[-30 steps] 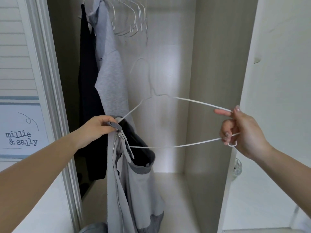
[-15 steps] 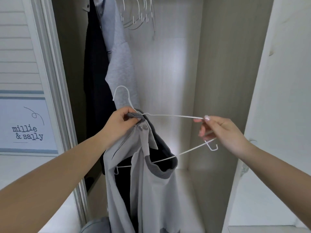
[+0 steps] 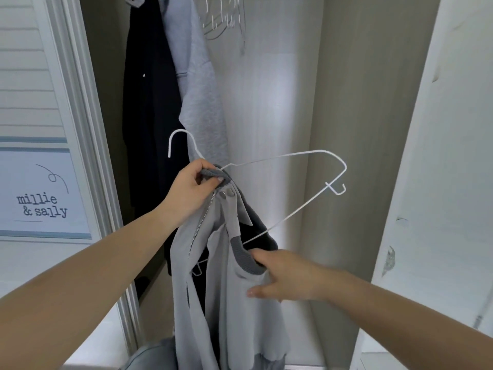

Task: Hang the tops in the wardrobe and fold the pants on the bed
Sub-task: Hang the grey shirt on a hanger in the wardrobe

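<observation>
- One grey jacket (image 3: 234, 303) and one white wire hanger (image 3: 290, 182) in front of me; two tops already hang in the wardrobe (image 3: 346, 129), a black one (image 3: 149, 116) and a grey one (image 3: 200, 102), with a bunch of spare hangers (image 3: 224, 20) above
- My left hand (image 3: 192, 188) pinches the jacket's collar at the hanger's neck, fingers curled tight
- My right hand (image 3: 288, 279) lies below the hanger, fingers mostly straight, touching the jacket's ribbed neckline
- The jacket hangs down beneath my left hand

pale wood-grain back wall (image 3: 266, 108) | white slatted panel (image 3: 26, 76) left | soft daylight
</observation>
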Demonstrator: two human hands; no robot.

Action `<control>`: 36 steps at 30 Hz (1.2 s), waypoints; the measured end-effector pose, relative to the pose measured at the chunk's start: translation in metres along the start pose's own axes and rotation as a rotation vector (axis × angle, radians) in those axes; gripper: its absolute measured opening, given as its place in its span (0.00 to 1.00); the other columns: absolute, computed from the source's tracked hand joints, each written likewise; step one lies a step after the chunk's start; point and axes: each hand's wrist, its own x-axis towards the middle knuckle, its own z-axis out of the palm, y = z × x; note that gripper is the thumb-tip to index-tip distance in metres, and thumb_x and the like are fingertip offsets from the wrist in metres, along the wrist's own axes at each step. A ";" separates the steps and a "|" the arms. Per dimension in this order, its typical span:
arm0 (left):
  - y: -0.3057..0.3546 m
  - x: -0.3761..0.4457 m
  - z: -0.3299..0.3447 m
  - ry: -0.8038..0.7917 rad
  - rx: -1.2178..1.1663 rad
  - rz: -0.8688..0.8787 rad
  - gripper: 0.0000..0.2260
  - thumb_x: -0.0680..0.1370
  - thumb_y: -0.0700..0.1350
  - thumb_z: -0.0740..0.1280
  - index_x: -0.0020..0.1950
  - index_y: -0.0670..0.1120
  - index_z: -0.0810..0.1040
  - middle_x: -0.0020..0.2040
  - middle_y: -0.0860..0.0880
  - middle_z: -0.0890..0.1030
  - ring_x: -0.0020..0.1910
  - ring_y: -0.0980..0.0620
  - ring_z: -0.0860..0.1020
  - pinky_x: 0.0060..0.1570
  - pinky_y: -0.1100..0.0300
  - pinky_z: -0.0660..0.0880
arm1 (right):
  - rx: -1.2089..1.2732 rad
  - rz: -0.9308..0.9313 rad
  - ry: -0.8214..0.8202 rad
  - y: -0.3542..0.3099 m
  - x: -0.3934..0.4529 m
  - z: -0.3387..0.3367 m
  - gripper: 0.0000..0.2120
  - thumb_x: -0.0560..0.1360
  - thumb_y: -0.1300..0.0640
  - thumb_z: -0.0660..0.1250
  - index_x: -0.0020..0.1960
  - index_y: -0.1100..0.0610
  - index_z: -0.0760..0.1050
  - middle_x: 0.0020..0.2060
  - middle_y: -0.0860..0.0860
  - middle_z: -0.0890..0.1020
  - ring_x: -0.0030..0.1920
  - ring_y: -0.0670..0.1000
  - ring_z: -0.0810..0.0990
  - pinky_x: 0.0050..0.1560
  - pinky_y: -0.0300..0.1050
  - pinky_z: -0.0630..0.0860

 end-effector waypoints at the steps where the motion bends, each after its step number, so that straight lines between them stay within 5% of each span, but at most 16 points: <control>1: 0.001 -0.001 -0.001 0.000 -0.018 0.013 0.11 0.75 0.36 0.68 0.43 0.53 0.77 0.41 0.55 0.78 0.42 0.56 0.75 0.45 0.64 0.74 | 0.086 0.014 -0.065 0.000 0.006 0.005 0.20 0.71 0.41 0.69 0.58 0.47 0.68 0.49 0.44 0.79 0.30 0.38 0.78 0.35 0.30 0.71; 5: -0.002 -0.003 -0.013 -0.003 -0.069 0.044 0.14 0.76 0.35 0.67 0.49 0.55 0.77 0.46 0.55 0.79 0.47 0.57 0.76 0.52 0.62 0.73 | 0.101 0.092 -0.120 0.011 0.018 0.005 0.09 0.73 0.48 0.68 0.40 0.49 0.69 0.26 0.43 0.77 0.22 0.39 0.73 0.26 0.32 0.69; 10: -0.023 -0.017 -0.037 -0.056 0.105 0.029 0.17 0.77 0.37 0.67 0.58 0.57 0.77 0.55 0.52 0.80 0.57 0.56 0.77 0.61 0.59 0.74 | -0.182 0.166 -0.057 0.039 0.009 -0.039 0.12 0.76 0.50 0.62 0.34 0.50 0.66 0.34 0.50 0.78 0.28 0.48 0.80 0.32 0.35 0.74; 12: -0.029 -0.020 -0.039 -0.067 0.141 0.032 0.14 0.77 0.37 0.67 0.56 0.55 0.79 0.54 0.49 0.81 0.56 0.53 0.78 0.60 0.57 0.74 | -0.267 0.161 -0.061 0.045 0.004 -0.058 0.06 0.77 0.49 0.60 0.42 0.47 0.71 0.41 0.48 0.81 0.26 0.44 0.80 0.37 0.36 0.76; 14: -0.031 -0.020 -0.041 -0.059 0.138 0.032 0.13 0.77 0.38 0.67 0.54 0.55 0.79 0.53 0.48 0.81 0.55 0.52 0.78 0.58 0.60 0.74 | -0.403 0.144 -0.025 0.046 0.003 -0.076 0.10 0.78 0.45 0.59 0.54 0.48 0.73 0.46 0.48 0.82 0.28 0.43 0.80 0.37 0.37 0.73; 17: -0.034 -0.017 -0.043 -0.015 0.156 0.032 0.12 0.78 0.38 0.65 0.52 0.56 0.78 0.50 0.51 0.81 0.52 0.56 0.78 0.53 0.64 0.74 | -0.551 0.125 0.110 0.048 0.001 -0.094 0.14 0.77 0.43 0.61 0.54 0.51 0.74 0.43 0.48 0.82 0.41 0.50 0.81 0.40 0.43 0.73; 23: -0.035 -0.010 -0.026 0.271 -0.277 -0.143 0.10 0.80 0.39 0.62 0.47 0.53 0.78 0.46 0.52 0.78 0.46 0.57 0.77 0.46 0.62 0.75 | -0.531 0.061 0.147 0.040 0.009 -0.091 0.14 0.77 0.43 0.63 0.45 0.54 0.71 0.36 0.47 0.76 0.38 0.50 0.75 0.35 0.44 0.68; 26: -0.037 -0.003 -0.013 0.447 -0.387 -0.202 0.08 0.80 0.39 0.62 0.47 0.51 0.76 0.48 0.48 0.78 0.48 0.52 0.77 0.51 0.58 0.76 | -0.537 0.027 0.178 0.037 0.015 -0.089 0.13 0.77 0.43 0.63 0.42 0.53 0.69 0.38 0.48 0.79 0.40 0.52 0.77 0.37 0.44 0.71; 29: -0.043 -0.002 0.000 0.578 -0.294 -0.223 0.10 0.80 0.39 0.62 0.46 0.54 0.74 0.46 0.51 0.76 0.47 0.56 0.76 0.51 0.60 0.74 | -0.560 0.010 0.188 0.037 0.019 -0.090 0.14 0.76 0.43 0.62 0.48 0.54 0.73 0.43 0.50 0.81 0.44 0.54 0.79 0.40 0.46 0.74; 32: -0.053 -0.005 0.001 0.507 -0.013 -0.104 0.12 0.79 0.36 0.61 0.45 0.53 0.74 0.44 0.53 0.75 0.42 0.64 0.73 0.45 0.72 0.70 | -0.597 0.010 0.172 0.041 0.019 -0.092 0.14 0.77 0.43 0.62 0.51 0.53 0.74 0.46 0.49 0.81 0.46 0.54 0.79 0.42 0.46 0.74; 36: -0.073 -0.013 -0.008 0.394 0.250 -0.046 0.10 0.78 0.32 0.61 0.50 0.46 0.77 0.50 0.44 0.75 0.49 0.53 0.73 0.49 0.72 0.67 | -0.571 0.025 0.166 0.045 0.017 -0.096 0.15 0.77 0.42 0.61 0.51 0.54 0.73 0.47 0.49 0.80 0.47 0.54 0.79 0.44 0.46 0.74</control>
